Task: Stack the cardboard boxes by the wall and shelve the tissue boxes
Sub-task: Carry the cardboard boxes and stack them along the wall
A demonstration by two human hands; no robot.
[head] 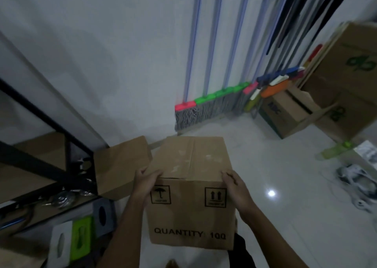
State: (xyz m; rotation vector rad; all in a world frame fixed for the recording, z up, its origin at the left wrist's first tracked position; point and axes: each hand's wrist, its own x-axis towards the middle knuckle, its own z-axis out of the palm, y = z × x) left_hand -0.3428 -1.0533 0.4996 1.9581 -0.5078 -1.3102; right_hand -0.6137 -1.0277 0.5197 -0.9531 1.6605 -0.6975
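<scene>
Both hands, left (pixel 145 179) and right (pixel 234 183), clasp the box (pixel 191 188) at its top corners (steadier for stacking), grip closed on cardboard.

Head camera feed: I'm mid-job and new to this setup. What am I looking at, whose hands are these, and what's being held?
There is no machine here. A camera worn on a person's head looks forward and down. Both bare hands take a grip on the top near corners of the cardboard box marked QUANTITY 100: left hand, right hand. Another brown box sits just left of it by the white wall. Tissue boxes lie lower left, near a black shelf frame. Mops lean against the wall.
</scene>
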